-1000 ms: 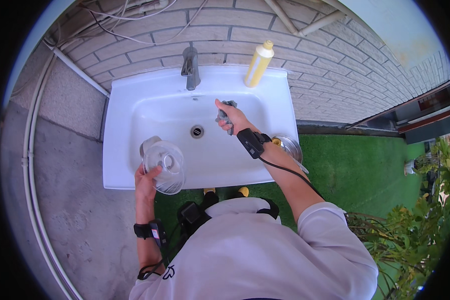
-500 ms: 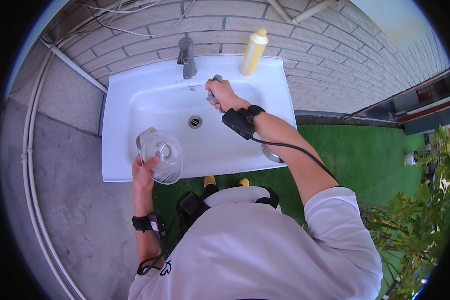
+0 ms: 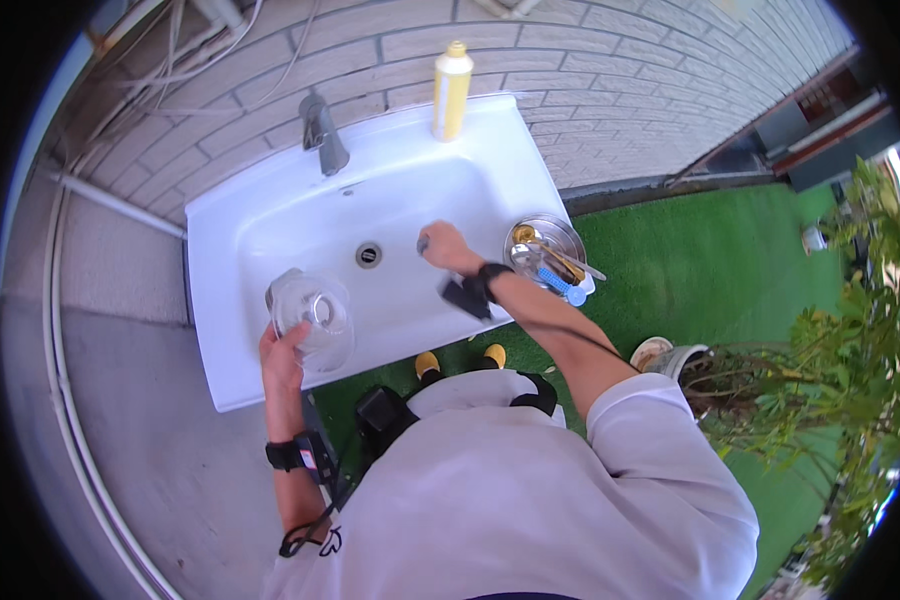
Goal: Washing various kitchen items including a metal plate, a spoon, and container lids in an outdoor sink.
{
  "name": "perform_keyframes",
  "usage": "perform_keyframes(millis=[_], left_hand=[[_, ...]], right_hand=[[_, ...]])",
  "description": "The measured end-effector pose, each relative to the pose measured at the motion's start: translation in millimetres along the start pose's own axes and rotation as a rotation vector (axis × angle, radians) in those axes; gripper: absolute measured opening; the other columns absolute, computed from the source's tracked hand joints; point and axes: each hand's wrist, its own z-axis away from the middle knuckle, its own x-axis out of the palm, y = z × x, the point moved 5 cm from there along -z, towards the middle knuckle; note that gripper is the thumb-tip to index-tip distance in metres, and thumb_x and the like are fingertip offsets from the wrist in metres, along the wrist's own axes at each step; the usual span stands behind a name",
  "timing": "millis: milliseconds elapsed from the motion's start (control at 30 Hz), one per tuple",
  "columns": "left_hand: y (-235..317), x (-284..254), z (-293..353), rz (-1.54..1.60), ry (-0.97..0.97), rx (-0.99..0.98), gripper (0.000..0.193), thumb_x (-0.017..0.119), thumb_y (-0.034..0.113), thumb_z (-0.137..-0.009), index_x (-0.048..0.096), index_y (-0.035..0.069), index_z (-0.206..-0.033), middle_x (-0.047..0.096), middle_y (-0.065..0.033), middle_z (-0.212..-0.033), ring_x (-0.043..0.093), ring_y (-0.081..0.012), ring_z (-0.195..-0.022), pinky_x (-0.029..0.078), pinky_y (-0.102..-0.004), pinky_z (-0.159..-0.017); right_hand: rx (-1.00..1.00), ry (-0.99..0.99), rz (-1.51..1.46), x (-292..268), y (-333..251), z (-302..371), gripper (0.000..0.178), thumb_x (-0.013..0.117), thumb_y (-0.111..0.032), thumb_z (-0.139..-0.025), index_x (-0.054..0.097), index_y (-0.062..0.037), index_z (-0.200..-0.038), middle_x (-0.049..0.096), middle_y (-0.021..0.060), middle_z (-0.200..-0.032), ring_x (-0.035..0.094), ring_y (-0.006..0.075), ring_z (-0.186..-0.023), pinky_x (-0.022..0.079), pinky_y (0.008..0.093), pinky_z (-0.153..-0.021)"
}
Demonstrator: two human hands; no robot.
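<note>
My left hand grips a clear, see-through bowl at the left front of the white sink. Its thumb presses on the bowl; something greyish shows at the bowl's far left side, too unclear to name. My right hand is closed over the basin, right of the drain. A bit of grey cloth-like scrubber pokes out at its fingers, and the rest is hidden in the fist. The two hands are well apart.
A yellow bottle stands on the sink's back rim, right of the grey faucet. On the right rim sits a round metal dish with several utensils, one of them blue. A potted plant stands on the green floor covering.
My right hand has moved nearer, from the back of the basin toward its middle, and its arm no longer covers the metal dish. The view has turned; my left hand still holds the bowl.
</note>
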Motion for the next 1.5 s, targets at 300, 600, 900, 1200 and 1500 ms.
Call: perform_keyframes(millis=[300,600,900,1200,1500], left_hand=[[-5.9,34.1,-26.0,-0.085,-0.141,-0.124,0.039,0.058,-0.006,-0.069,0.05,-0.005,-0.107,0.058,-0.0124,-0.097,0.058,-0.022,-0.086,0.047,-0.0331,-0.078],[-10.1,94.8,-35.5,-0.125,-0.332,-0.128,0.04,0.059,-0.006,-0.068,0.05,-0.005,-0.107,0.059,-0.011,-0.097,0.058,-0.0184,-0.086,0.046,-0.0292,-0.079],[-31.6,112.0,-4.9,-0.2,-0.283,-0.164,0.042,0.061,-0.005,-0.067,0.05,-0.004,-0.108,0.059,-0.0106,-0.098,0.057,-0.0183,-0.087,0.045,-0.0292,-0.079],[-49.4,216.7,51.6,-0.258,-0.246,-0.075,0.044,0.063,-0.004,-0.067,0.05,-0.003,-0.109,0.058,-0.0092,-0.1,0.057,-0.0178,-0.088,0.044,-0.0293,-0.08],[-114.0,455.2,98.3,-0.292,-0.395,-0.16,0.046,0.063,-0.004,-0.066,0.048,-0.005,-0.11,0.058,-0.0108,-0.099,0.057,-0.0186,-0.087,0.045,-0.0298,-0.08]], right_hand=[[0.584,0.335,-0.576,-140.7,-0.2,112.3,0.052,0.065,-0.047,-0.069,0.062,0.0006,-0.089,0.063,0.0104,-0.08,0.059,0.0162,-0.072,0.046,0.0284,-0.067],[0.785,0.146,0.242,-229.1,111.3,139.8,0.043,0.065,-0.045,-0.066,0.065,-0.0065,-0.086,0.063,0.0131,-0.079,0.061,0.0272,-0.077,0.048,0.0365,-0.069],[0.398,-0.304,0.286,-175.8,176.5,138.1,0.043,0.061,-0.029,-0.061,0.062,-0.0037,-0.095,0.061,0.0176,-0.089,0.058,0.0318,-0.085,0.046,0.0373,-0.076],[0.561,-0.182,-0.401,-205.9,230.9,221.9,0.027,0.058,-0.019,-0.064,0.061,0.0004,-0.083,0.06,0.0125,-0.067,0.058,0.0178,-0.064,0.046,0.0297,-0.062],[0.869,0.098,-0.497,-308.6,365.4,365.5,0.029,0.053,-0.019,-0.061,0.06,0.004,-0.077,0.059,0.0188,-0.064,0.059,0.0275,-0.06,0.046,0.0344,-0.058]])
